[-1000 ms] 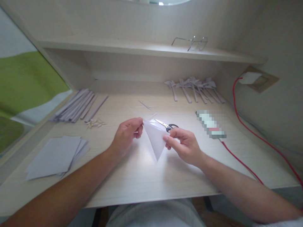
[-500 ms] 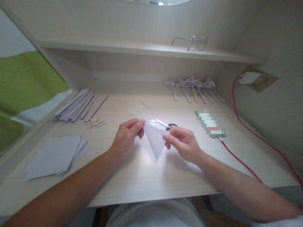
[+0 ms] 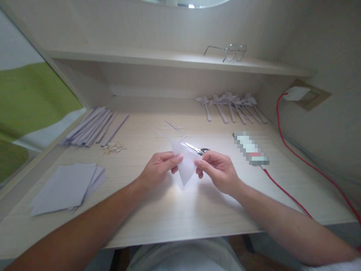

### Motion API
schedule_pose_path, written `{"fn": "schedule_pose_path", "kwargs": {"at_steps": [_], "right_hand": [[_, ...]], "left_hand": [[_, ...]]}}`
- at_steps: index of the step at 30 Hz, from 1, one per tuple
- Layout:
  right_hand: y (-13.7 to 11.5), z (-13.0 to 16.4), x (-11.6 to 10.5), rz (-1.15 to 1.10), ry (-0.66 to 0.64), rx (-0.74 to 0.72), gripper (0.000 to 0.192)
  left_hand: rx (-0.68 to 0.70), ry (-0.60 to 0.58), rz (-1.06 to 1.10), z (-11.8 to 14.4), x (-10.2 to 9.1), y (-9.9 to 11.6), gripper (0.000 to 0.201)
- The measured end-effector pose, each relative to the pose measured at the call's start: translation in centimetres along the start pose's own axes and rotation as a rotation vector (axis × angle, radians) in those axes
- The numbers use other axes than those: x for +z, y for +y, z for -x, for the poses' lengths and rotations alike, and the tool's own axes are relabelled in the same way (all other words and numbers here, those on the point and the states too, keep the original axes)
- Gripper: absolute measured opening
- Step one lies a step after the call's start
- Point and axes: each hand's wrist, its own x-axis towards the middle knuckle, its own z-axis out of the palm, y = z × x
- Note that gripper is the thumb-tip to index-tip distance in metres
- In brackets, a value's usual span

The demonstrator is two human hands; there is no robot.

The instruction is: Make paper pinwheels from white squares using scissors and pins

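A white sheet of paper (image 3: 187, 165), folded to a triangle with one corner pointing down toward me, is held up between both hands. My left hand (image 3: 162, 167) pinches its left edge between thumb and fingers. On the opposite edge, my right hand (image 3: 217, 169) grips it the same way. Scissors (image 3: 194, 148) with black handles lie on the desk just behind the paper, the handles partly hidden by my right hand. Thin paper strips (image 3: 172, 126) are scattered beyond them.
Rolled paper sticks (image 3: 87, 126) lie at the left, with small pale pieces (image 3: 113, 147) and square paper sheets (image 3: 64, 186) nearer. Paper pinwheels (image 3: 229, 105) line the back right. A phone (image 3: 251, 148) with a red cable (image 3: 284, 195) lies at right. Glasses (image 3: 235, 52) rest on the shelf (image 3: 169, 58).
My left hand has slid from the paper's upper left corner down and to the right along its edge, closer to my right hand. My right hand has barely moved.
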Motion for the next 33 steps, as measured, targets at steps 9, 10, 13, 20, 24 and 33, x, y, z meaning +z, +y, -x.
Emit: {"fn": "schedule_pose_path", "kwargs": {"at_steps": [9, 10, 13, 20, 24, 33], "right_hand": [[-0.1, -0.2, 0.1, -0.070, 0.058, 0.012, 0.030], [-0.1, -0.3, 0.1, -0.075, 0.061, 0.006, 0.030], [-0.1, -0.2, 0.2, -0.080, 0.059, -0.002, 0.028], [0.0, -0.5, -0.1, -0.095, 0.010, 0.069, 0.027], [0.2, -0.5, 0.0, -0.082, -0.042, 0.073, 0.020], [0.0, -0.3, 0.2, -0.102, -0.048, 0.055, 0.019]], "left_hand": [[0.060, 0.153, 0.049, -0.3, -0.5, 0.2, 0.039], [0.053, 0.146, 0.053, -0.2, -0.5, 0.1, 0.038], [-0.002, 0.061, 0.050, -0.1, -0.2, 0.0, 0.031], [0.000, -0.039, -0.007, 0.5, 0.4, 0.3, 0.025], [0.064, -0.144, -0.286, 1.0, 0.7, 0.9, 0.032], [0.203, -0.136, -0.475, 1.4, 1.3, 0.7, 0.030]]}}
